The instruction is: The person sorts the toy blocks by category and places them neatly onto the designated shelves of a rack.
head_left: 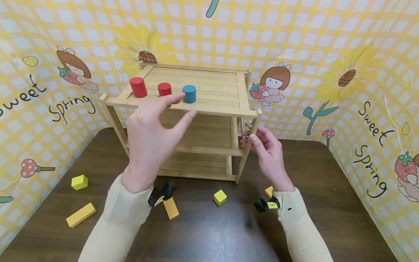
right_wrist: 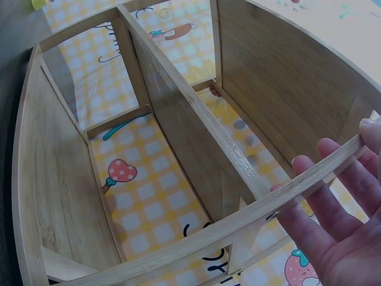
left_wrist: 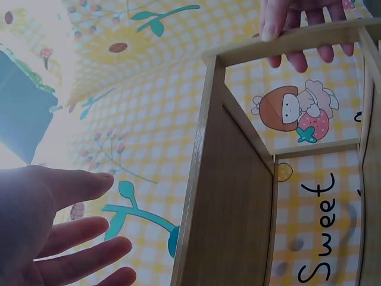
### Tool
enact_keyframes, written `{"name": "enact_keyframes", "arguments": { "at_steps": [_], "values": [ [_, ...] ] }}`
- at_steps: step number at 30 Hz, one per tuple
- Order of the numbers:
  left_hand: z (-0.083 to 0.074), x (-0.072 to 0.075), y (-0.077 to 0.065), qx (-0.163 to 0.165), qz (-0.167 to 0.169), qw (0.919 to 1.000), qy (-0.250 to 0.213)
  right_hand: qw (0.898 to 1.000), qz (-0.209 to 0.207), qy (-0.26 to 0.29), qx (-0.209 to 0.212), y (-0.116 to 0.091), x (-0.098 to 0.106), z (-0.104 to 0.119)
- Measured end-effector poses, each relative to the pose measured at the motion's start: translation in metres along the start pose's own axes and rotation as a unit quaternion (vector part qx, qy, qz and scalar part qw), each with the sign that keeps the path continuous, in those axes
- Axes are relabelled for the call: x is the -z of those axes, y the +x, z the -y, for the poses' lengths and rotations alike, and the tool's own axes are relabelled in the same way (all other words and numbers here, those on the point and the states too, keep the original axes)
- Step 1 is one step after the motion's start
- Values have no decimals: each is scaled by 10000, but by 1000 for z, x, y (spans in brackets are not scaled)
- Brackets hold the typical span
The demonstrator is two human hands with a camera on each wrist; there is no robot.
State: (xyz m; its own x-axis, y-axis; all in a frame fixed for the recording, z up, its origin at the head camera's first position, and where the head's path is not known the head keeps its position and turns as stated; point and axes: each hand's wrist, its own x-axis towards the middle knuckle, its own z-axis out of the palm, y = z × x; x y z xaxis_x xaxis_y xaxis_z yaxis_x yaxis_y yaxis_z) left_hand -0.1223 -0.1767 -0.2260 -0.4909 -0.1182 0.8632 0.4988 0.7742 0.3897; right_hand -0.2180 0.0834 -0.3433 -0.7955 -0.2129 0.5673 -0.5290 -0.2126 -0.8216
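A three-tier wooden shelf point(head_left: 214, 82) stands on the dark table. Along the front of its top board stand a tall red cylinder point(head_left: 138, 87), a shorter red cylinder point(head_left: 164, 88) and a blue cylinder point(head_left: 189, 94). My left hand point(head_left: 150, 134) is raised before the top board, its thumb and index finger spread apart near the blue cylinder. No object shows between its fingers in the left wrist view. My right hand point(head_left: 270, 151) holds the shelf's right front post point(head_left: 250, 140), thumb in front and fingers behind; the right wrist view shows these fingers point(right_wrist: 330, 217) around the post.
On the table lie a yellow cube point(head_left: 79, 182) and an orange block point(head_left: 81, 215) at the left. Another orange block point(head_left: 171, 209) is beside my left wrist, a second yellow cube point(head_left: 220, 197) nearer the middle. A further orange piece point(head_left: 268, 191) is partly hidden by my right wrist.
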Motion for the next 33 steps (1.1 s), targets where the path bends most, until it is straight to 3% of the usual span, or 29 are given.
{"name": "enact_keyframes", "arguments": {
  "at_steps": [9,15,20,33],
  "values": [
    [0,-1,-20,-81,191,9996,166,9999,-39,-86,-112,-1,0,1],
    [5,-7,-38,-335,382,9986,150,9999,-22,-117,-122,-1,0,0],
    [14,-17,-59,-581,845,9944,259,9999,-23,-129,-85,-1,1,0],
    [29,-42,-109,-481,1877,9804,360,10000,-27,-81,-38,0,1,-1]
  ]
}}
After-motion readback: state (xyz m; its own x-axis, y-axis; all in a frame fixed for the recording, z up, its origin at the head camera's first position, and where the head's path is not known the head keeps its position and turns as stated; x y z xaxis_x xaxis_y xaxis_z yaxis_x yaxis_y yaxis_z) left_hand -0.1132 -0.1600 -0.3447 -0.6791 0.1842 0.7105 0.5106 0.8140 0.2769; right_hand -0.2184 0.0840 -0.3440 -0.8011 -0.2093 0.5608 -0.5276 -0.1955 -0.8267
